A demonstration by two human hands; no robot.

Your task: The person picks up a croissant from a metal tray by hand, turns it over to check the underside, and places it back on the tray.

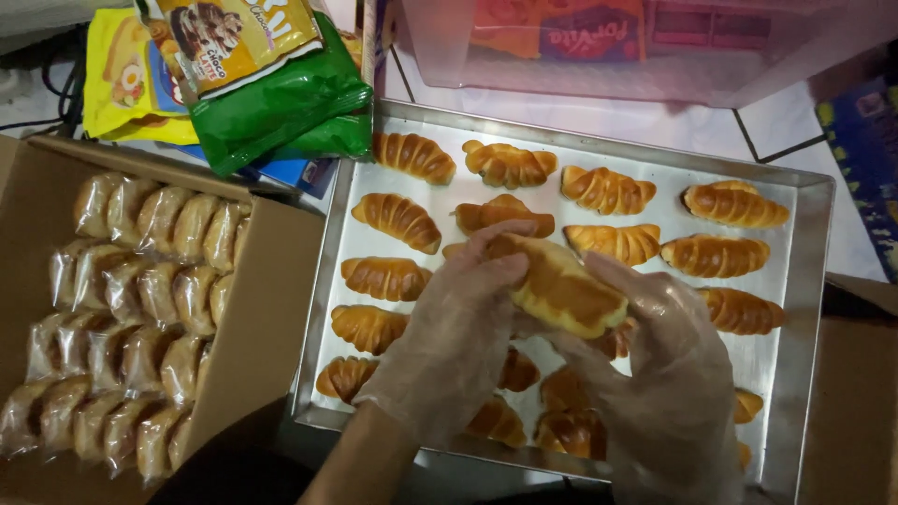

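Observation:
Both my hands wear thin clear gloves and together hold one golden, ridged bread roll [561, 285] above a metal baking tray [814, 243]. My left hand [458, 341] grips the roll's left end from above. My right hand [669, 374] supports its right end from below. Several more rolls, such as one [734, 206] at the far right, lie in rows on the tray. Some rolls near the tray's front edge are partly hidden under my hands.
An open cardboard box [271, 281] on the left holds several wrapped rolls [140, 318] packed in rows. Green and yellow snack bags [271, 103] lie behind it. A clear pink plastic container [636, 47] stands beyond the tray on white floor tiles.

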